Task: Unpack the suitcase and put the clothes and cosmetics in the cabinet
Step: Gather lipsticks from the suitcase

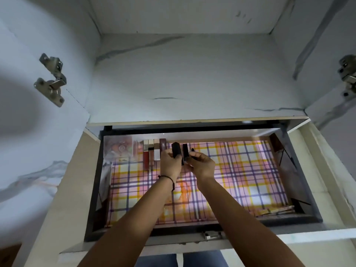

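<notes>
Two hands are placing black cosmetic tubes near the far edge of an open cabinet drawer.

The left hand [169,164], wearing a dark cord bracelet [170,179], is gripping one stubby black tube [175,150] with curled fingers, and the right hand [202,164] is pinching a second black tube [185,152] just beside it (the two tubes are standing nearly upright, close together). Both are hovering over the plaid liner [240,180] of the drawer [300,170], near the middle of its far edge. To their left, a row of lipsticks and glosses [152,153] is lying along that far edge, and a flat patterned packet [118,150] is sitting in the far left corner. A pale marbled shelf [192,83] is showing above the drawer, with a metal hinge [51,79] on the left cabinet wall.
</notes>
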